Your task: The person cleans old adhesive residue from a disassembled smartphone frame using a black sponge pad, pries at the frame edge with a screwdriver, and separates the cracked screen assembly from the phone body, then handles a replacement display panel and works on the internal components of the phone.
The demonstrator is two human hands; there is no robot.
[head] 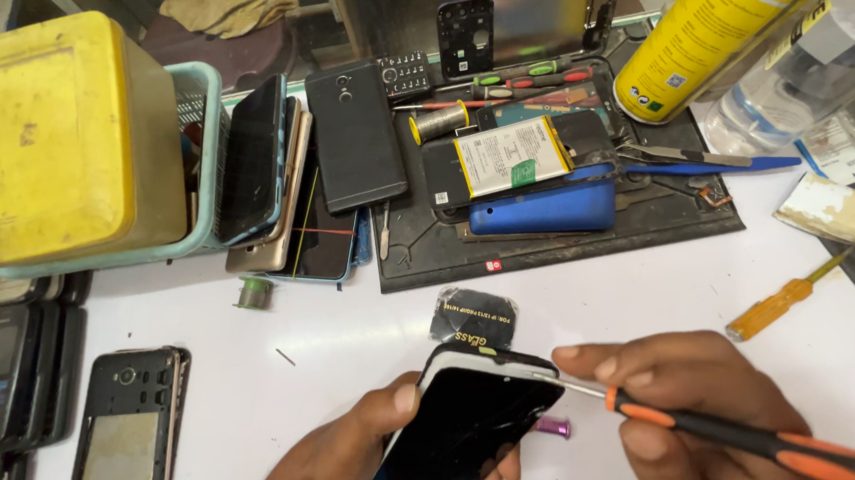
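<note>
My left hand [358,451] grips a black smartphone [460,423] near the table's front edge, its dark screen tilted up toward me. My right hand [681,418] holds a screwdriver [735,435] with a black and orange handle. Its thin metal tip touches the phone's upper right edge. A small purple part [555,427] lies on the white table [341,334] just right of the phone. A black round label [472,318] rests just beyond the phone's top.
A black work mat [568,235] carries an opened phone with a battery, a blue phone, tweezers and small screwdrivers. A yellow box [49,133] in a teal basket stands at left beside stacked phones. A yellow spray can [702,44], a clear bottle and an orange screwdriver [779,305] are at right.
</note>
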